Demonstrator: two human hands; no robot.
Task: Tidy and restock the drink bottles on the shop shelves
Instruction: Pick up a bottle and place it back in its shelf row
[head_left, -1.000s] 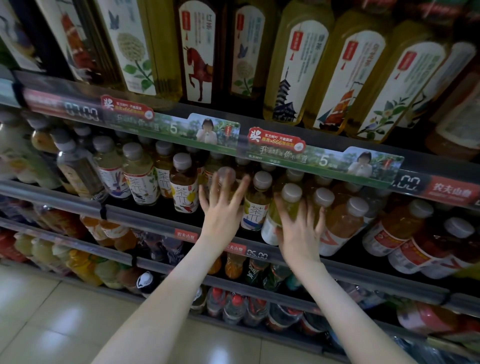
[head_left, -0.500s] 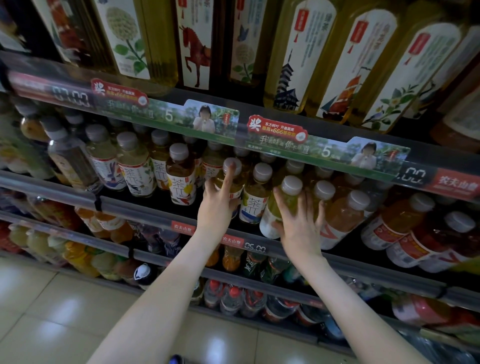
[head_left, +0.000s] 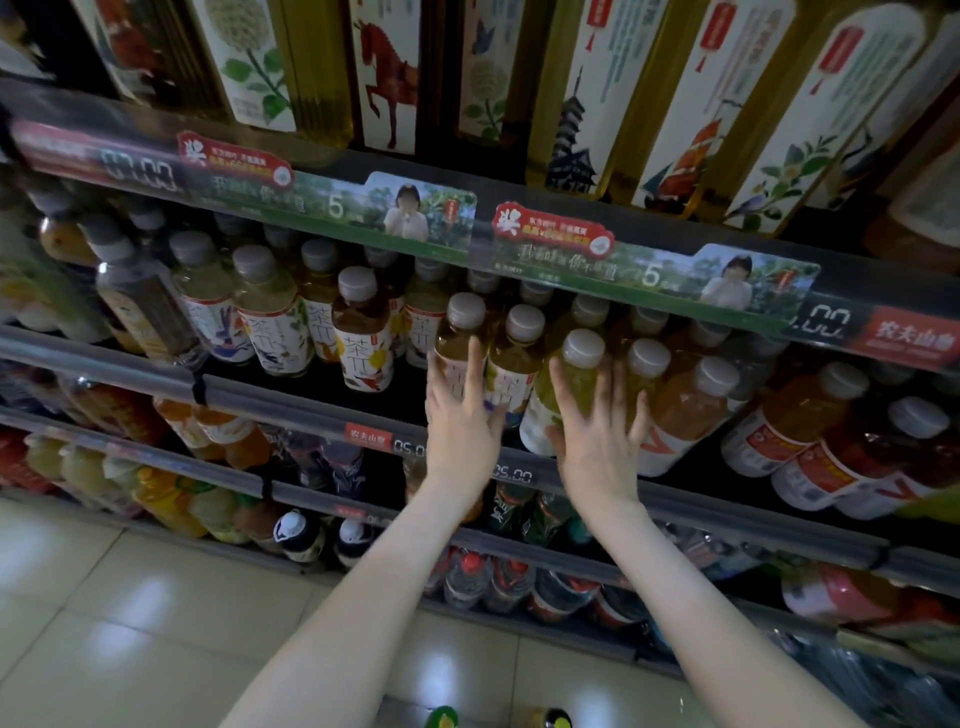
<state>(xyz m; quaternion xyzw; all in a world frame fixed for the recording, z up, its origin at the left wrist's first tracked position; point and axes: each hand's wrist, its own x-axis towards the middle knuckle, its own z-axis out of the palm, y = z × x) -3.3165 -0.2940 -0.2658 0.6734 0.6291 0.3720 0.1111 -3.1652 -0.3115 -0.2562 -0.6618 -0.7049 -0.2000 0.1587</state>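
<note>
Rows of small tea bottles with grey caps stand on the middle shelf (head_left: 311, 410). My left hand (head_left: 464, 415) lies flat with straight fingers against the front of one tea bottle (head_left: 460, 338); a second tea bottle (head_left: 519, 358) stands just right of it. My right hand (head_left: 597, 431) presses with spread fingers on a yellow-green bottle (head_left: 576, 374) and the neighbouring orange-tinted bottle (head_left: 641, 374). Neither hand wraps round a bottle.
Tall tea bottles (head_left: 587, 104) with illustrated labels fill the shelf above, behind a price strip (head_left: 649, 270). Orange and red drink bottles (head_left: 800, 415) lean at the right. Lower shelves hold juice and water bottles (head_left: 478, 577). Pale tiled floor (head_left: 130, 623) lies below left.
Both hands have slid a little to the right along the row. The left hand's fingers went from spread wide to flat against a bottle front.
</note>
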